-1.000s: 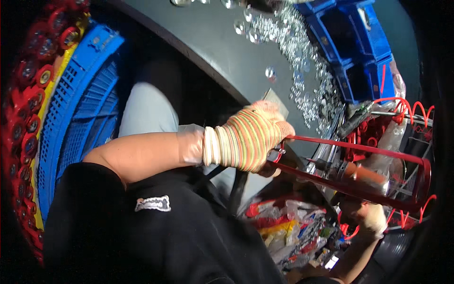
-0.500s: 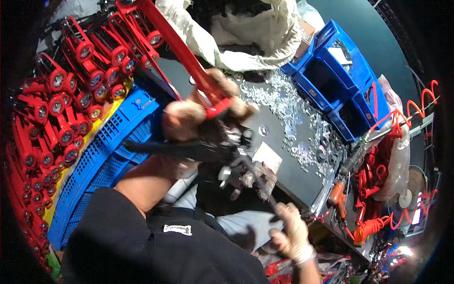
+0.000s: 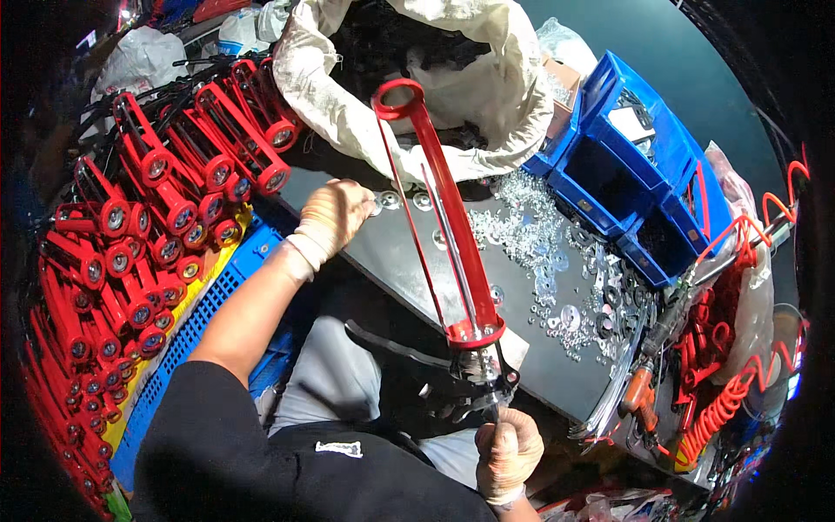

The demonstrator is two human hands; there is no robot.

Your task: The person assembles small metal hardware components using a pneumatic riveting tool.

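A red caulking gun [image 3: 452, 235] with an open frame stands tilted over the table edge, its ring end pointing away from me. A metal rod runs inside the frame, and the black trigger and handle are at the near end. My right hand [image 3: 509, 448] is closed round the dark near end of the gun, below the trigger parts. At the table's left edge my left hand [image 3: 335, 213] pinches a small metal disc [image 3: 376, 207] at its fingertips. More metal discs [image 3: 421, 201] lie just right of those fingertips.
Many red caulking gun frames [image 3: 113, 217] are stacked at left over a blue crate [image 3: 174, 370]. A white sack [image 3: 348, 130] stands at the back, with blue bins [image 3: 609, 174] to its right. Loose washers [image 3: 531, 226] cover the table. An orange power driver [image 3: 639, 391] lies at right.
My left hand has let go of the red frame and moved to the discs. The gun has swung right and towards me. My right hand has moved slightly left and down, with the rod now inside the frame.
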